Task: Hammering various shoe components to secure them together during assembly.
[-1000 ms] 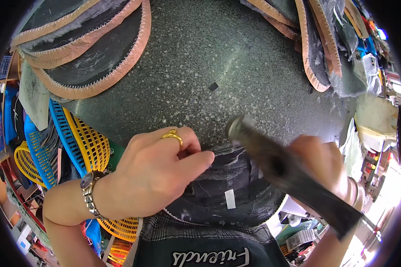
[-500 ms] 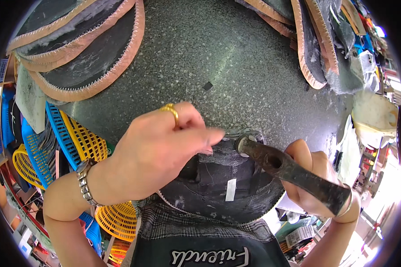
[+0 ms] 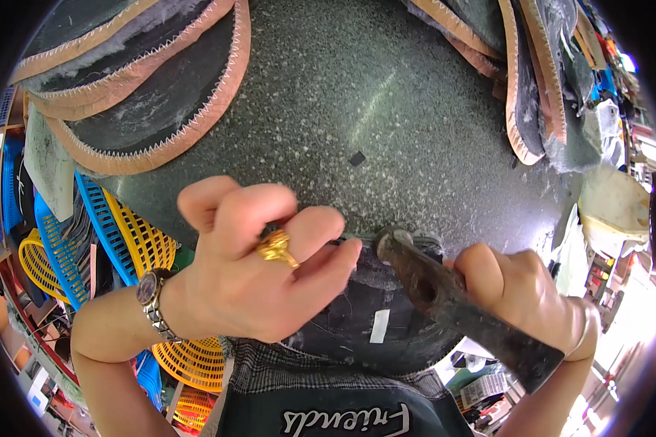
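Note:
My right hand [image 3: 506,291] is closed round a dark metal hammer [image 3: 455,306], its handle slanting toward my lower right. The small round end of the hammer head rests at or just above the far edge of a black bag-like panel [image 3: 350,313] with a rounded near edge and a small white rectangular strip [image 3: 379,326] on it. My left hand [image 3: 262,262], with a gold ring and a wristwatch, has thumb and forefinger pinched at that same far edge, left of the hammer head. Its other fingers are curled, and the fingertips are partly hidden.
Stacked dark panels with tan, zigzag-stitched borders [image 3: 153,156] lie at the far left of the grey stone top [image 3: 306,109], and more [image 3: 525,95] at the far right. A small black scrap [image 3: 357,158] lies mid-table. Blue and yellow baskets [image 3: 135,226] stand left; a whitish container [image 3: 612,207] stands right.
My left hand has turned, its fingers rising and spreading a little from a tighter pinch. The hammer head has shifted slightly left, and its handle end has dropped lower.

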